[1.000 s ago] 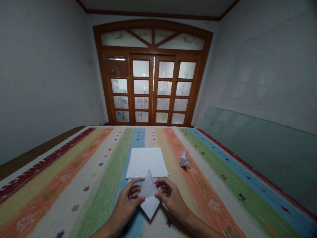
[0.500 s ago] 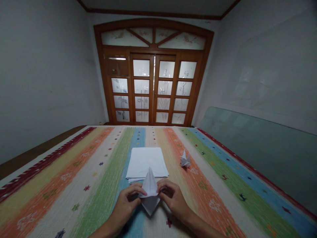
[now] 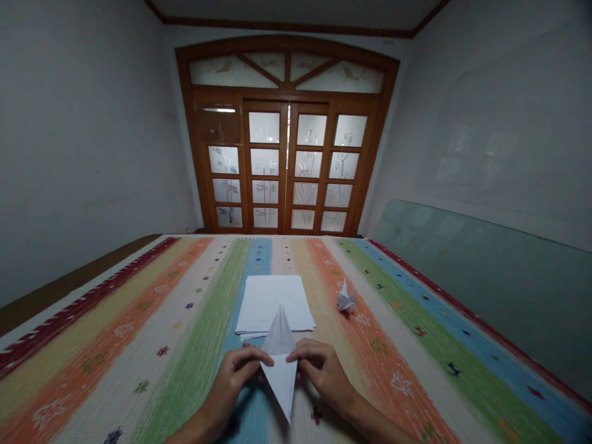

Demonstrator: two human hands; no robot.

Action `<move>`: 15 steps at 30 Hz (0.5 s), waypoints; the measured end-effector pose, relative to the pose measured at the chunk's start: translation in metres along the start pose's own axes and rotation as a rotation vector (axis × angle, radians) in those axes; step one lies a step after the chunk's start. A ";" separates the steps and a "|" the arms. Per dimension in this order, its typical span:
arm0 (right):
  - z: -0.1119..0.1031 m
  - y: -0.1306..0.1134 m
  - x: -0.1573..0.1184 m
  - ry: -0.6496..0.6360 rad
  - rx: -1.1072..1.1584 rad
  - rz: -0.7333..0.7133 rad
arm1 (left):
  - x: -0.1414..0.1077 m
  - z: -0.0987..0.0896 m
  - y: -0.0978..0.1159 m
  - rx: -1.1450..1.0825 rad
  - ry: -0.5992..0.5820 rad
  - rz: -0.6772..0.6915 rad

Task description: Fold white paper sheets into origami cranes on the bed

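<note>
The left hand point(image 3: 234, 383) and the right hand point(image 3: 321, 375) are closed on the side corners of a folded white paper point(image 3: 280, 361) from either side, grasping it between them. Their fingers curl over its edges, and the thumbs and the fingers' undersides are hidden by the hands themselves and the paper, so exactly how each is pinched cannot be made out. The paper is a long kite shape with a point up and a point down; whether its lower tip touches the striped woven cover point(image 3: 139, 370) beneath it is hard to tell. Both forearms angle inward from the bottom corners and are cut off by the frame. Just beyond the hands lies a stack of white paper point(image 3: 272, 302), which the upper point overlaps in view. To its right sits a small paper crane point(image 3: 346, 301). A glass pane point(image 3: 481, 290) leans along the cover's right side, and wooden doors with frosted panes point(image 3: 282, 163) stand ahead.
</note>
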State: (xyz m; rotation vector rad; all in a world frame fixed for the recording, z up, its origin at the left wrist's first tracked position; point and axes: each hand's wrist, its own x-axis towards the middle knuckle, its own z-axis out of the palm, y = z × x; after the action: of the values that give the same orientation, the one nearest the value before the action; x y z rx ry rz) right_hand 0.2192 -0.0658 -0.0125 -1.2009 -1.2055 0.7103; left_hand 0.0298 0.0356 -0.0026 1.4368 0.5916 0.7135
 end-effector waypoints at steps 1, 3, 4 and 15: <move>0.000 -0.001 0.000 0.000 0.004 -0.001 | -0.001 0.000 0.000 -0.012 -0.001 -0.004; -0.001 -0.002 -0.001 -0.006 0.021 -0.009 | 0.000 0.000 0.001 -0.005 0.010 -0.009; -0.001 -0.003 -0.001 -0.008 0.028 -0.017 | 0.000 0.001 0.001 0.020 0.022 -0.009; 0.007 -0.004 -0.002 0.138 -0.026 0.099 | -0.003 0.014 0.002 -0.040 0.079 0.000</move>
State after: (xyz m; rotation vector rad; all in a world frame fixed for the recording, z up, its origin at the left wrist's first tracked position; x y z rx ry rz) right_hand 0.2113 -0.0661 -0.0103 -1.3166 -1.0496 0.6752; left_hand 0.0383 0.0237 0.0004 1.3760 0.6353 0.7812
